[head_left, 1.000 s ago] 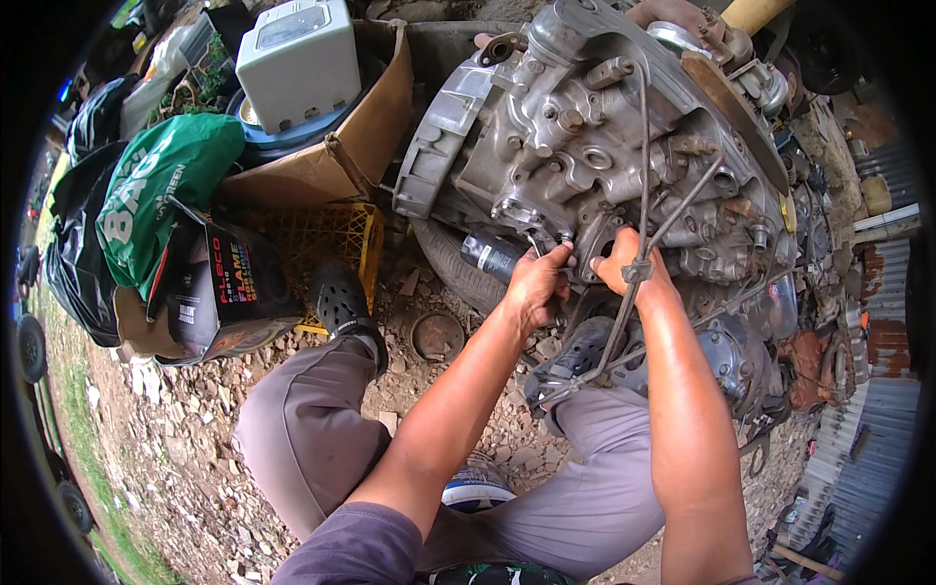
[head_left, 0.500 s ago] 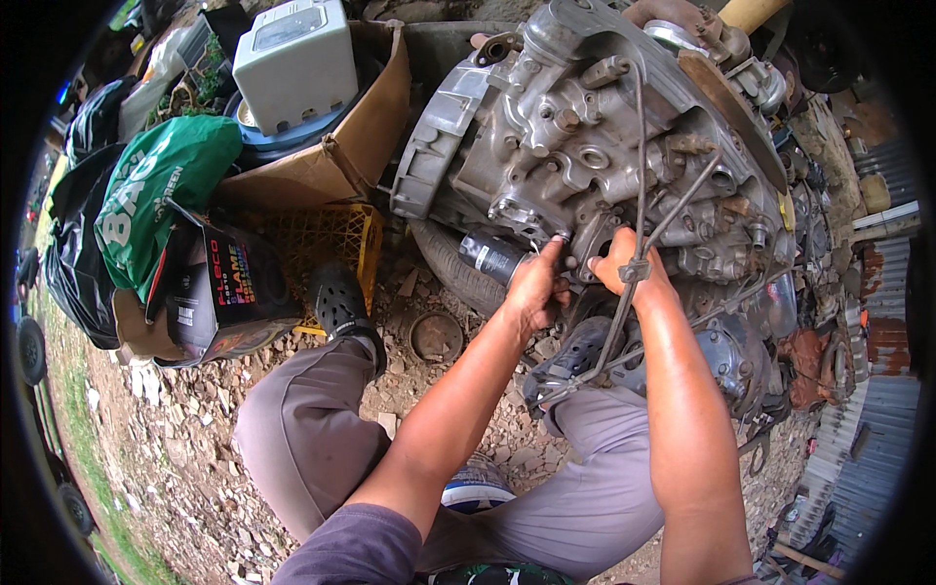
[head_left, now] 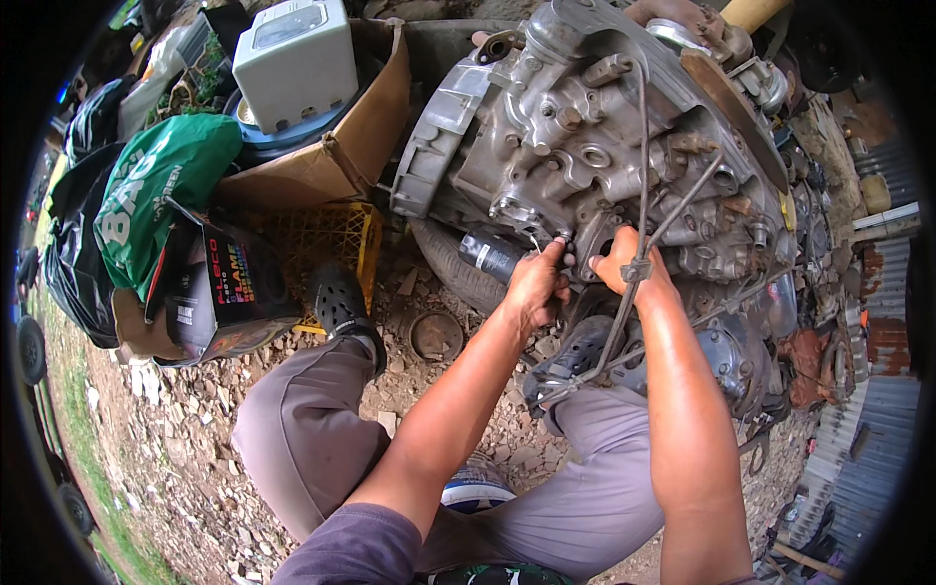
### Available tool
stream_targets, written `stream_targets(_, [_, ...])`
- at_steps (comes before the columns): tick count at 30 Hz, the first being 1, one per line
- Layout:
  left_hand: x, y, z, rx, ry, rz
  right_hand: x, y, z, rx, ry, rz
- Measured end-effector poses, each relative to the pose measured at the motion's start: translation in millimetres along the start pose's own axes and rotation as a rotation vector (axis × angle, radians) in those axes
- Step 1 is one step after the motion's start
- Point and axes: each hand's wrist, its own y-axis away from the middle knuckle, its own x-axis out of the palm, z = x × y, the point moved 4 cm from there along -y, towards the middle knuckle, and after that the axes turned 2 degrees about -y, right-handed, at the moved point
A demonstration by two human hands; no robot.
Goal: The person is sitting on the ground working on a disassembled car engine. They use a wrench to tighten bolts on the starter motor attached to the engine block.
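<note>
A large grey metal gearbox casing [head_left: 551, 161] with bolts and ports lies in front of me. My left hand [head_left: 536, 288] is at its lower edge, fingers curled and the index fingertip on a small fitting; whatever is pinched there is too small to make out. Just left of that hand is a black cylinder with a printed label [head_left: 490, 257]. My right hand [head_left: 625, 263] is bent against the casing's underside, its thumb pointing toward the left hand. Its other fingertips are hidden. Thin metal rods joined by a clamp [head_left: 637, 270] cross in front of the right hand.
Stony ground [head_left: 175, 429] lies around my feet. At left stand a cardboard box [head_left: 322, 161] with a white appliance [head_left: 294, 68], a yellow crate [head_left: 369, 255], a green bag [head_left: 166, 180] and a printed carton [head_left: 224, 278]. A shallow round dish [head_left: 436, 336] is on the ground. Corrugated sheets [head_left: 882, 439] are at right.
The crossed rods have shifted very slightly to the right. Both hands stay at nearly the same spots on the casing.
</note>
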Motion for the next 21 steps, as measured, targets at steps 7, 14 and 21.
stream_targets(7, [7.0, 6.9, 1.1, 0.032, -0.011, -0.045, 1.8, -2.7, -4.4, 0.010, 0.007, -0.018])
stream_targets(14, [-1.5, -5.1, -1.7, 0.100, -0.115, -0.102, 0.8, -0.8, 0.6, -0.001, 0.030, -0.014])
stream_targets(21, [-1.7, 1.3, -0.5, -0.043, -0.031, 0.008, 2.1, -1.8, -3.3, 0.006, 0.028, -0.012])
